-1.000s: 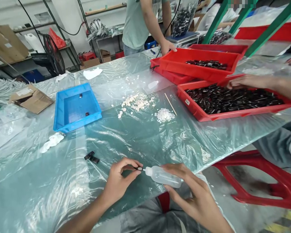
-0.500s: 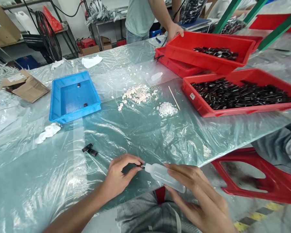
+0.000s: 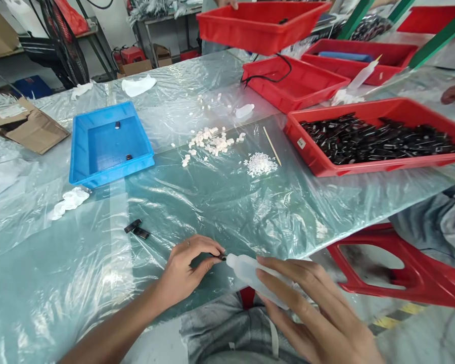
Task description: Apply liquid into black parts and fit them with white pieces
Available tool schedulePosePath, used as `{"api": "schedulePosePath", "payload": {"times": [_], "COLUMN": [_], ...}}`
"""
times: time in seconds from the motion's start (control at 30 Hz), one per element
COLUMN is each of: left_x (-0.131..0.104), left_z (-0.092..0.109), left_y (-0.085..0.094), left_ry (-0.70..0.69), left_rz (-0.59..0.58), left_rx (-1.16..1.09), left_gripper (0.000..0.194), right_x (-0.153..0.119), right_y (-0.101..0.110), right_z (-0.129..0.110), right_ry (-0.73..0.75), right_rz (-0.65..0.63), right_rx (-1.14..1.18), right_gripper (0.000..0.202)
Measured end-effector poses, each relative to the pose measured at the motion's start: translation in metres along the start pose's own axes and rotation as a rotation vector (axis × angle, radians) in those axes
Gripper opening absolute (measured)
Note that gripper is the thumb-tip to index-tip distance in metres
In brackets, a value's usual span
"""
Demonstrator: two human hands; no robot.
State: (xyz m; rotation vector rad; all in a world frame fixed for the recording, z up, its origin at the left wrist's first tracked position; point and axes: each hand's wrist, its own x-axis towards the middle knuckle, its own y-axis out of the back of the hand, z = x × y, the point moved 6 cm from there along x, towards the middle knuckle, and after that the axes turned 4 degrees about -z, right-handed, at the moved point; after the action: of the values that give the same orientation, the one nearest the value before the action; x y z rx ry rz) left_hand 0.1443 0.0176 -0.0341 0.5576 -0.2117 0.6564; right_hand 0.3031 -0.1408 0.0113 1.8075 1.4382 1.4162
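My left hand (image 3: 193,265) pinches a small black piece (image 3: 222,257) between thumb and fingertips, most of it hidden by the fingers. In my right hand (image 3: 307,298) is a translucent white squeeze bottle (image 3: 250,273), tilted so that its nozzle end points at the black piece. Whether the nozzle touches the piece I cannot tell. Two black rectangular pieces (image 3: 137,228) lie on the plastic-covered table (image 3: 197,202) to the left of my left hand.
A blue tray (image 3: 114,172) holds two small dark pieces. White bits (image 3: 212,141), a pile of white granules (image 3: 261,164) and a thin stick (image 3: 272,145) lie mid-table. At right stands a red tray (image 3: 314,162) full of black pieces. Another person's hand (image 3: 227,3) holds a red tray (image 3: 265,30).
The other person has lifted the red tray and moved it left, uncovering the red trays behind. My hands keep nearly the same pose, with the bottle still at the black piece.
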Motion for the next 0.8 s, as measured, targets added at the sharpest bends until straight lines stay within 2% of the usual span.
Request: {"api": "schedulePosePath", "payload": {"times": [0.13,0.4,0.67,0.8], "left_x": [0.001,-0.002,-0.001,-0.002], "left_z": [0.001,-0.001,-0.003,-0.005], "left_y": [-0.001,-0.001,-0.004,-0.006], "left_ry": [-0.011,0.014,0.063,0.119], "left_rz": [-0.012,-0.031,-0.087,-0.115], "left_rx": [-0.02,-0.038,-0.01,-0.052], "left_gripper": [0.014,0.013,0.012,0.014], "right_x": [-0.008,0.013,0.014,0.01], "right_y": [-0.002,-0.001,-0.003,-0.008], "right_z": [-0.005,0.008,0.009,0.021], "right_ry": [0.059,-0.17,-0.128,-0.273], "right_rz": [-0.038,0.097,0.128,0.111], "right_rx": [-0.095,0.239,0.282,0.368], "right_gripper": [0.067,0.045,0.052,0.043]}}
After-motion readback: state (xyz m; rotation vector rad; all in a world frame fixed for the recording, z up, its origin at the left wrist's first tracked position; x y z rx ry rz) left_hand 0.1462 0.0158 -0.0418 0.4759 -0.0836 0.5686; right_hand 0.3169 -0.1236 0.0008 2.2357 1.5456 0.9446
